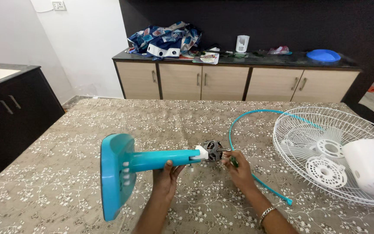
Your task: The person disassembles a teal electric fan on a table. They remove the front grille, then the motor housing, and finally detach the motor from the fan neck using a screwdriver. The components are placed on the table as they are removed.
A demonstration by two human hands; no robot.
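While my left hand (166, 173) wraps the turquoise stand (152, 160) from beneath, fingers closed round its stem, the stand lies level above the table (66, 173) with its flat base (113, 175) turned on edge to my left. Held so, the bare motor (213, 150) at the stem's far end faces my right hand (238, 171) and sits free of the cloth. My right hand is pinched shut on a small green-handled tool (233, 162), its tip at the motor's shaft; I cannot tell just what the tip meets.

The turquoise ring (256, 143) curls on the table behind my right hand, and the white wire guard (325, 151) lies flat further right, with a white cover (371, 167) resting in it, all near but apart from the stand.

On the cabinet (234, 80) at the back wall lie a blue patterned bundle of cloth (165, 39), some flat printed packets (208, 56) near the middle, a white slotted cup (242, 43), a pinkish packet (280, 50) and a round blue lid (323, 55) at the right.
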